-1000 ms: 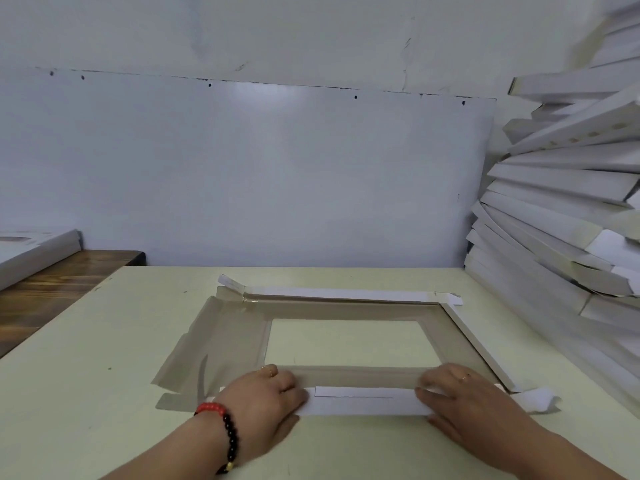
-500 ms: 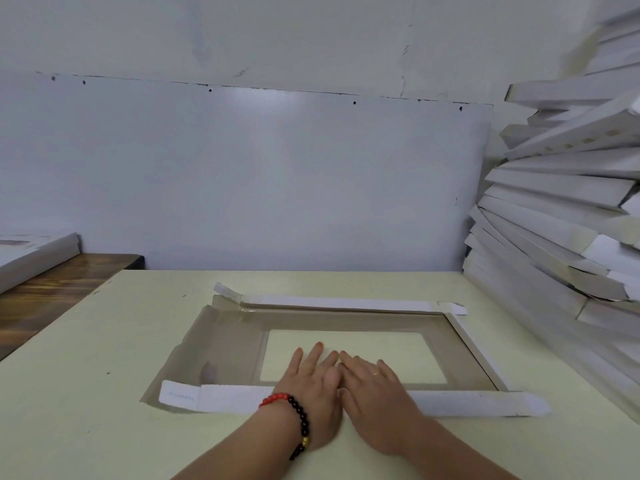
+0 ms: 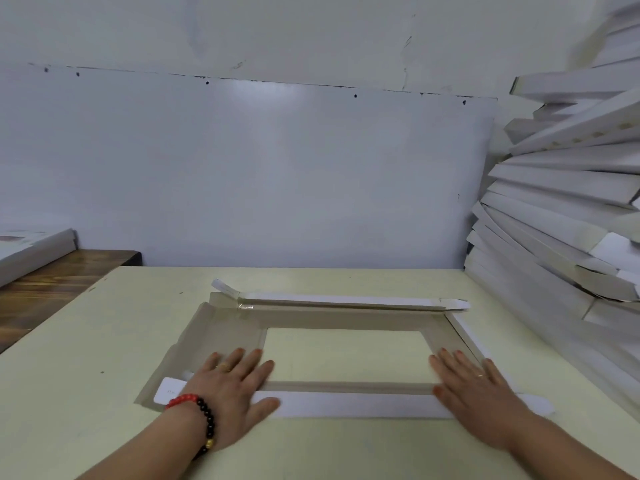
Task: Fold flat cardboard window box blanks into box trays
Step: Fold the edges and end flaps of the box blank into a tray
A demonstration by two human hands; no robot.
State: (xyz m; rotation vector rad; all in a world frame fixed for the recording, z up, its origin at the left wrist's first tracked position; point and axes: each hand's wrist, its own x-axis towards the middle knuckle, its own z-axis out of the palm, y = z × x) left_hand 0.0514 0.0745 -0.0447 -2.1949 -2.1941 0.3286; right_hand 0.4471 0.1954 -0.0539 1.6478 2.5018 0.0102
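Nearest the camera, both hands lie flat with straight, slightly spread fingers, grasping nothing. The left hand (image 3: 230,389), with a red and black bead bracelet (image 3: 197,414) on its wrist, presses palm-down on the left end of the near white flap (image 3: 349,404), its fingertips reaching onto the grey frame and the edge of the window. The right hand (image 3: 476,388) presses the same flap near its right end, fingers pointing away over the blank's near right corner.

The cardboard blank (image 3: 343,320) lies flat, grey side up, in the middle of the cream table (image 3: 86,341), its rectangular window opening (image 3: 346,353) showing the tabletop between the hands. The far flap (image 3: 346,301) is partly raised along the far edge.

Further right, a tall, leaning stack of folded trays (image 3: 568,216) stands against the wall. At far left, a wooden surface (image 3: 52,275) adjoins the table.
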